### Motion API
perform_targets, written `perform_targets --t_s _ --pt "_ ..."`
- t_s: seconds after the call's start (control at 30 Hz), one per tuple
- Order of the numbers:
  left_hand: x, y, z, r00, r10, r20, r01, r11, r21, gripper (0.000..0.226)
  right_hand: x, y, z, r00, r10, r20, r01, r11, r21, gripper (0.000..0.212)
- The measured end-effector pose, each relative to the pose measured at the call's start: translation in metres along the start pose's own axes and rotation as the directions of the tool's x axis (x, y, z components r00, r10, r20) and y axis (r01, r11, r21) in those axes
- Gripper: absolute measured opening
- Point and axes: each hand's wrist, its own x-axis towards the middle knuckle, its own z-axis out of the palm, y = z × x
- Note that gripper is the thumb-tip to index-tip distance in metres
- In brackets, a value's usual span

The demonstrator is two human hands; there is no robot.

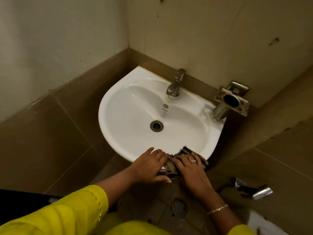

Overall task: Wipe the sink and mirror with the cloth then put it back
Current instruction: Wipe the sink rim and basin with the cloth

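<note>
A white corner sink (128, 106) with a metal tap (175, 85) and a round drain (156, 126) sits below me. A striped brown and cream cloth (186, 152) lies draped over the sink's front rim. My right hand (191, 173) presses flat on top of the cloth, a ring on one finger. My left hand (150, 165) rests beside it on the rim, its fingers spread and touching the cloth's left edge. Most of the cloth is hidden under my hands. No mirror is in view.
A steel tumbler holder (231, 101) is fixed to the wall at the sink's right corner. A hand sprayer (254, 189) hangs low on the right wall. A floor drain (179, 207) lies under the sink. Brown tiled walls close in on both sides.
</note>
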Motion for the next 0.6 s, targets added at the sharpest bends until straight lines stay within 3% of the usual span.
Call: perform_targets --t_s 0.1,0.2,0.27,0.37,0.43,0.6 --pt "0.011 0.005 -0.006 0.998 -0.026 -0.052 0.023 0.998 -0.062 0.095 -0.008 0.036 -0.003 0.998 -0.007 0.054 0.006 1.000 0.016 0.057" --pt "0.016 0.003 -0.010 0.974 -0.226 0.020 0.222 0.937 -0.271 0.107 -0.005 0.072 -0.009 0.986 -0.010 0.167 0.010 1.000 0.002 0.061" --pt "0.018 0.003 -0.007 0.964 -0.266 0.015 0.259 0.923 -0.285 0.114 -0.004 0.078 -0.015 0.976 0.017 0.218 -0.027 0.999 0.045 0.056" --pt "0.018 0.004 -0.003 0.977 -0.202 0.069 0.212 0.952 -0.220 0.120 -0.004 0.056 -0.011 0.973 0.207 0.103 -0.219 0.968 0.121 0.063" --pt "0.020 0.003 -0.002 0.978 -0.175 0.116 0.195 0.960 -0.198 0.122 0.000 0.039 -0.007 0.934 0.357 0.018 -0.356 0.925 0.134 0.052" --pt "0.025 -0.001 0.000 0.974 -0.142 0.176 0.178 0.961 -0.210 0.126 0.019 0.041 -0.006 0.831 0.553 0.066 -0.556 0.823 0.117 0.061"
